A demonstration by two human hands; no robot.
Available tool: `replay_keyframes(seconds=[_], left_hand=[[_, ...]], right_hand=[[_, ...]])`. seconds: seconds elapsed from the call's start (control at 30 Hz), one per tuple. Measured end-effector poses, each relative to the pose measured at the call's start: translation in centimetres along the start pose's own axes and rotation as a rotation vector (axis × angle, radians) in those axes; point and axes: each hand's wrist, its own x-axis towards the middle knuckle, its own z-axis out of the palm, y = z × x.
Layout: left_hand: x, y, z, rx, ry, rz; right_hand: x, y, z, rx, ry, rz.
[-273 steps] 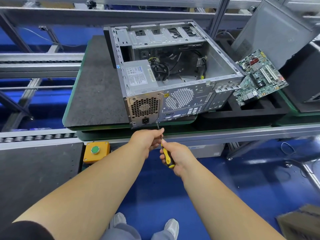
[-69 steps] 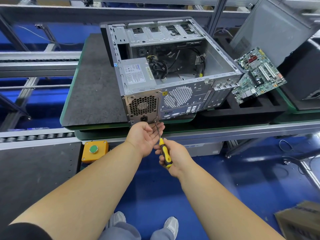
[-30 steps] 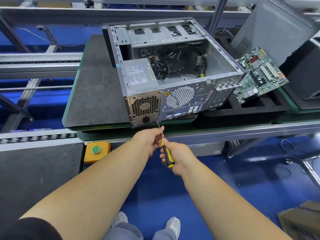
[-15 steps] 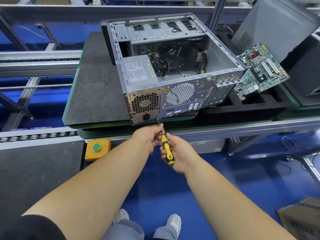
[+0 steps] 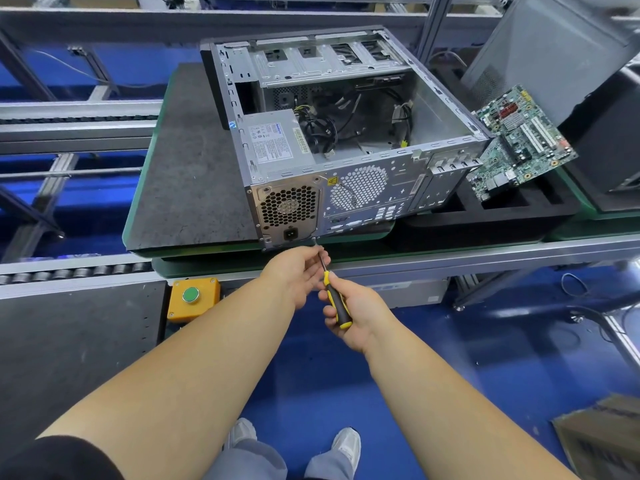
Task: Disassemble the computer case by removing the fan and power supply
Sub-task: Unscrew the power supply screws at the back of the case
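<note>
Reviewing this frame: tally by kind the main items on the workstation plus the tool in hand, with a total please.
Computer case, open, lying on its side: 1
Power supply, in the case: 1
Circuit board, right of the case: 1
Screwdriver, held by the right hand, shaft steadied by the left hand: 1
Yellow button box with a green button: 1
Total: 5

open grey metal computer case (image 5: 346, 140) lying on dark tabletop (image 5: 187, 174) | silver boxed power supply (image 5: 273, 143) in its near-left corner | right hand (image 5: 353, 311) holds yellow-black screwdriver (image 5: 334, 297), tip at case's lower rear edge | left hand (image 5: 298, 270) pinches shaft | green circuit board (image 5: 519, 140) right of case
</note>
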Motion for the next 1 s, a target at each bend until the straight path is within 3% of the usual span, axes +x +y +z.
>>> replay_keyframes(seconds=[0.27,0.6,1.0], left_hand=[[-0.6,0.8,-0.3,-0.278,-0.072,-0.032],[-0.8,1.2,-0.2,-0.273,-0.071,-0.053],[-0.5,1.2,-0.4,-0.253,-0.086,-0.054]], right_hand=[[0.3,-0.1,-0.2,-0.075,0.054,-0.029],[0.2,-0.9,0.0,0.038,-0.032,0.087],[0.4,-0.5,0.0,-0.097,0.023,-0.014]])
